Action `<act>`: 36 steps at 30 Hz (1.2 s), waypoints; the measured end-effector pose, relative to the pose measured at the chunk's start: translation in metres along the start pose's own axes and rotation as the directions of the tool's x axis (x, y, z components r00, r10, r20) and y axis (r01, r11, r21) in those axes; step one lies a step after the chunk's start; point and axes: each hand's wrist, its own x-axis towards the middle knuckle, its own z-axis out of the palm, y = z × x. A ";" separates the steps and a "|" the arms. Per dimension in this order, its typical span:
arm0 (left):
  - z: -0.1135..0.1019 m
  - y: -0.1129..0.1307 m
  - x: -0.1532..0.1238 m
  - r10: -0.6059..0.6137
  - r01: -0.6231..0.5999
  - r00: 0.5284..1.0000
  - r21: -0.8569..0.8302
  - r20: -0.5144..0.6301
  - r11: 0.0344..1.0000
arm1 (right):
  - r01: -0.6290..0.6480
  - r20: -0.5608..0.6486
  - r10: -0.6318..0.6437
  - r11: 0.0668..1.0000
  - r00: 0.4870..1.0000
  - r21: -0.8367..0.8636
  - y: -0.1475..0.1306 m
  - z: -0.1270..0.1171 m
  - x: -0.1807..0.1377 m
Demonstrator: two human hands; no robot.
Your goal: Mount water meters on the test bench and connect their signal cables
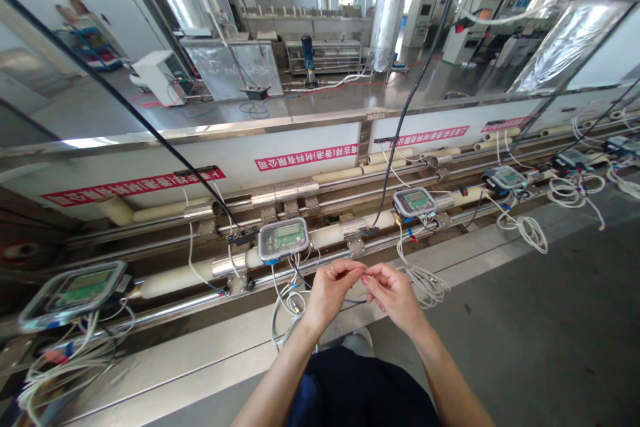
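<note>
My left hand (330, 293) and my right hand (395, 292) meet in front of me, fingertips pinched together on a thin dark wire (350, 300) that droops between them. The wire seems to run back toward the nearest meter (283, 239), a clear-cased unit with a green board, mounted on a cream pipe (325, 237). White cables (286, 303) hang from that meter just left of my left hand. A second meter (415, 202) sits further right on the same pipe line, with a coil of white cable (425, 280) below it beside my right hand.
More meters line the pipe: one at the far left (73, 290) and others at the right (507, 178). Black cables (420, 80) hang down from above. White panels with red signs (306, 157) back the bench. A grey floor (550, 320) lies at right.
</note>
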 end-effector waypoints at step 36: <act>0.039 -0.085 0.130 0.319 -0.246 0.948 0.597 -0.016 0.763 | -0.035 -0.316 0.003 0.995 0.949 -0.094 0.023 -0.022 0.000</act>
